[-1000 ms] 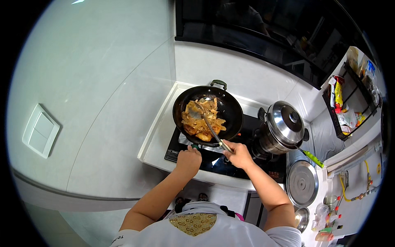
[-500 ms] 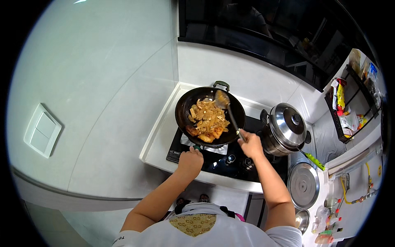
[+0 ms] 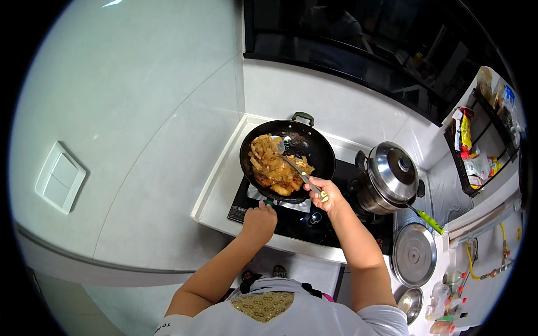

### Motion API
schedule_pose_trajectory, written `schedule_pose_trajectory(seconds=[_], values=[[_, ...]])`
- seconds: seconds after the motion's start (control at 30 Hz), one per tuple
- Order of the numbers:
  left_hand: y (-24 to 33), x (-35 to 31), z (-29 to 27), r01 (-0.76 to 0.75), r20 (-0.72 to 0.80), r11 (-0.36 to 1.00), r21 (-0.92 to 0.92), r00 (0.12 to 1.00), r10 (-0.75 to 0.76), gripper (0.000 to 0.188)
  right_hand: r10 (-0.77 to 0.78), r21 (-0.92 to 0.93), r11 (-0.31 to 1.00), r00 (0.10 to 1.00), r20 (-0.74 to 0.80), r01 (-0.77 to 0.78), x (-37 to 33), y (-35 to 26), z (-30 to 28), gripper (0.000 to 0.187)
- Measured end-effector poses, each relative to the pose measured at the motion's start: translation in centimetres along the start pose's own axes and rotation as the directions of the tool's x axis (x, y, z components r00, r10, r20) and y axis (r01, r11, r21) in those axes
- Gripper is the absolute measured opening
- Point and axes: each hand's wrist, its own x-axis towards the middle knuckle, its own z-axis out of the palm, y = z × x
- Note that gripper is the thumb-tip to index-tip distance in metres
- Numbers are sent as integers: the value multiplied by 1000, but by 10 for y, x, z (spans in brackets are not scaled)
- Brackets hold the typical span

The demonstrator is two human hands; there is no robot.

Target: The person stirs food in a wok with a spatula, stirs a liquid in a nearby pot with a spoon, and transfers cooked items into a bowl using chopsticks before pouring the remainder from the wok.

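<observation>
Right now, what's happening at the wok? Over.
Right fingers gripping spatula, its head in the food. Left fingers curled at near handle of wok. Lidded pot to the right.

At the view's nine o'clock sits a white wall switch point(image 3: 60, 178), at one a glossy black panel point(image 3: 347, 56). A lidded steel pot point(image 3: 386, 182) stands at three, a black rack point(image 3: 458, 166) beyond; a round metal disc point(image 3: 414, 255) lies at four.

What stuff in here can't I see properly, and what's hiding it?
All in the head view:
Inside the pot: its lid covers it.
Bottom of the wok, in part: the food lies over it.
Under the left grip: mostly hidden by the grip itself.
Packets: too small to tell what's inside.
White shirt: cut off by the lower edge.
</observation>
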Motion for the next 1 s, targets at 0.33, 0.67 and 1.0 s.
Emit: schedule_pose_trajectory(seconds=[0.33, 0.67, 1.0], values=[[2, 1, -1, 14, 20, 1000, 11, 1000, -14, 39, -346, -923, 360, 938, 0, 132, -74, -6, 10, 42], [0, 2, 0, -10, 80, 1000, 21, 997, 9, 41, -363, -953, 226, 926, 108, 200, -62, 27, 38, 46], [0, -2, 10, 18, 1, 1000, 15, 1000, -18, 39, -680, -966, -183, 733, -10, -183, -61, 1, 29, 45]])
